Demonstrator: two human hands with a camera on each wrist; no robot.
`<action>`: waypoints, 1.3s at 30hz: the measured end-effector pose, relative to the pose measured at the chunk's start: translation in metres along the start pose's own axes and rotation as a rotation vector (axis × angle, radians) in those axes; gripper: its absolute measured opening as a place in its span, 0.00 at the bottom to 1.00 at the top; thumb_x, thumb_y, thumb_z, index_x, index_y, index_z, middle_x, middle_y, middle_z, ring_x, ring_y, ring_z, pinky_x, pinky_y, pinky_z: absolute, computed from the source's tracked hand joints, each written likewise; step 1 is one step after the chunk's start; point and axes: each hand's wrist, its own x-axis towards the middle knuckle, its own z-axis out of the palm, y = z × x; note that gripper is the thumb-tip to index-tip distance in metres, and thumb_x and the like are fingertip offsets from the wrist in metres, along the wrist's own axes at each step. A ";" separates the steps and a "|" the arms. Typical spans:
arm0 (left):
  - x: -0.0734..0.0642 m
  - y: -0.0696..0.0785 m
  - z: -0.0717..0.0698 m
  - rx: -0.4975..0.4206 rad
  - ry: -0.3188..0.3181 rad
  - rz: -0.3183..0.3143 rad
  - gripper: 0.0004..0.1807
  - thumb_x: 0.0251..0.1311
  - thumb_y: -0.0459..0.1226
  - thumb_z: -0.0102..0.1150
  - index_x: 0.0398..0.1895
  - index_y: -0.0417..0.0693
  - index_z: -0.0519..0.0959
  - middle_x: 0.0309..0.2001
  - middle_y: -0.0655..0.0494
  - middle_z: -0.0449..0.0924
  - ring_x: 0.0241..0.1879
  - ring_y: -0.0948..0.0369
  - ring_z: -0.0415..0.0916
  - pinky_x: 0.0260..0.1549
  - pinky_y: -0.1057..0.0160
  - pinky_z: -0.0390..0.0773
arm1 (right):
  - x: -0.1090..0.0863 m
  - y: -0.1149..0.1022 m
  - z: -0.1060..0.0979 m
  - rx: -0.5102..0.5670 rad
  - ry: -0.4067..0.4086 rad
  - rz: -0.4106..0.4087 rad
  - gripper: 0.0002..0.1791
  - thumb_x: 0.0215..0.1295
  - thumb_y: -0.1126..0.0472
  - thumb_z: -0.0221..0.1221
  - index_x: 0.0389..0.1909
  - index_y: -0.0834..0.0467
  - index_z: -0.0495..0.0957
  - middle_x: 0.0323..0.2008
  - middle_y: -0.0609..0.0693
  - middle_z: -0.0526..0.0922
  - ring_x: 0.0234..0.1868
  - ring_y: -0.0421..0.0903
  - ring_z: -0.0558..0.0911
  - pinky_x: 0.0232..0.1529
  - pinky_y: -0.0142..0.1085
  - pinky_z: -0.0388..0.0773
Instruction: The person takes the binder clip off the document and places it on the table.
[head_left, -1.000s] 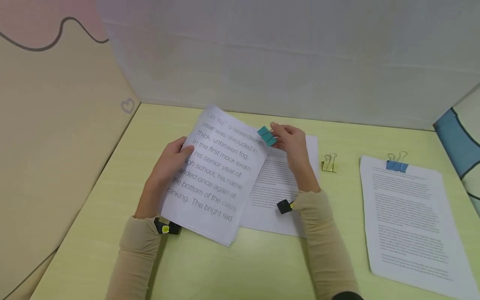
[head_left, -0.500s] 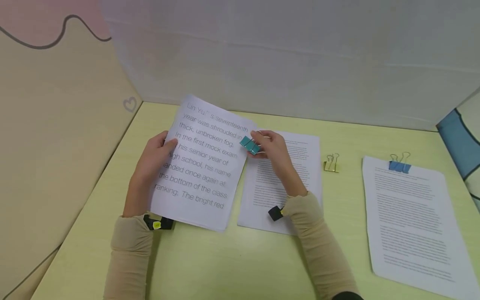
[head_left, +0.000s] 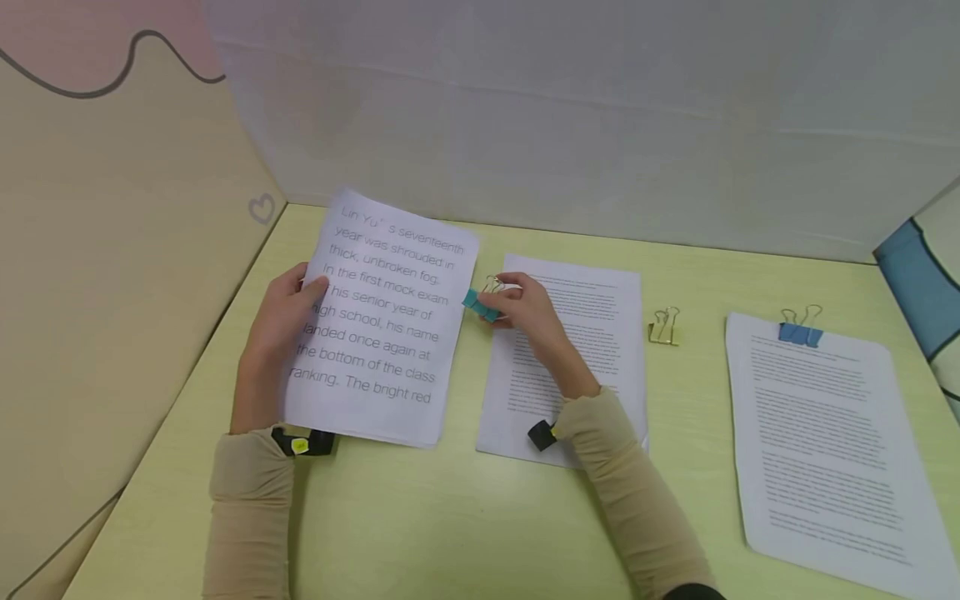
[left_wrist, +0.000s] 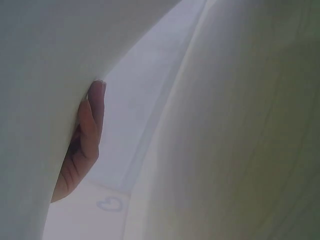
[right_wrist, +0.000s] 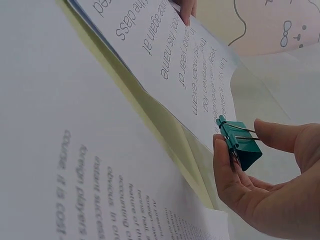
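Observation:
My left hand (head_left: 283, 315) grips the left edge of a large-print paper stack (head_left: 375, 333), thumb on top and the other fingers behind. In the left wrist view those fingers (left_wrist: 90, 125) lie against the sheet's back. Between thumb and fingers my right hand (head_left: 531, 312) pinches a teal binder clip (right_wrist: 244, 145), its wire handles showing. The clip (head_left: 480, 306) is close to the stack's right edge in the head view; whether it touches the paper I cannot tell. Below the right hand, a small-print paper stack (head_left: 570, 367) lies flat on the table.
A gold binder clip (head_left: 663, 327) stands on the table (head_left: 465, 525) right of the small-print stack. Farther right lies another paper stack (head_left: 825, 450) with a blue binder clip (head_left: 800, 335) on its top edge. A pale wall (head_left: 525, 125) rises behind the table.
The large-print stack has moved left with my left hand and stands more upright. My right hand has also moved left and a little down, still holding the teal binder clip.

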 end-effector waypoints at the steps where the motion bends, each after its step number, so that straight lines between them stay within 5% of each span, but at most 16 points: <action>1: 0.001 -0.001 0.000 0.003 0.003 0.007 0.25 0.81 0.49 0.43 0.70 0.44 0.69 0.41 0.51 0.80 0.30 0.60 0.84 0.27 0.61 0.84 | -0.002 0.001 0.000 -0.009 0.003 -0.002 0.33 0.69 0.62 0.66 0.71 0.65 0.67 0.45 0.58 0.84 0.35 0.44 0.85 0.49 0.42 0.85; 10: 0.005 -0.006 -0.001 0.044 -0.001 0.013 0.28 0.81 0.49 0.42 0.75 0.42 0.66 0.44 0.48 0.79 0.31 0.62 0.82 0.28 0.62 0.83 | -0.016 0.010 0.004 -0.183 0.028 -0.055 0.35 0.66 0.65 0.68 0.72 0.63 0.67 0.45 0.56 0.82 0.38 0.46 0.82 0.44 0.36 0.79; 17: 0.008 -0.012 -0.002 0.067 -0.019 -0.014 0.28 0.81 0.47 0.42 0.76 0.42 0.63 0.47 0.44 0.77 0.31 0.62 0.81 0.28 0.62 0.82 | -0.016 0.016 0.009 -0.315 0.005 -0.061 0.37 0.63 0.65 0.70 0.72 0.64 0.67 0.52 0.61 0.82 0.50 0.54 0.82 0.57 0.44 0.76; 31: 0.009 -0.014 -0.005 0.082 -0.061 -0.033 0.30 0.79 0.42 0.46 0.79 0.42 0.58 0.52 0.41 0.74 0.33 0.62 0.80 0.30 0.63 0.82 | -0.017 0.017 0.014 -0.351 0.006 -0.056 0.38 0.65 0.67 0.69 0.75 0.66 0.65 0.53 0.62 0.83 0.49 0.56 0.86 0.62 0.46 0.76; 39: 0.013 -0.019 -0.008 0.084 -0.065 -0.038 0.36 0.77 0.36 0.45 0.84 0.48 0.48 0.65 0.34 0.66 0.45 0.51 0.76 0.33 0.65 0.80 | -0.017 0.017 0.016 -0.361 0.009 -0.078 0.39 0.67 0.62 0.69 0.75 0.65 0.64 0.51 0.61 0.84 0.43 0.53 0.88 0.54 0.44 0.80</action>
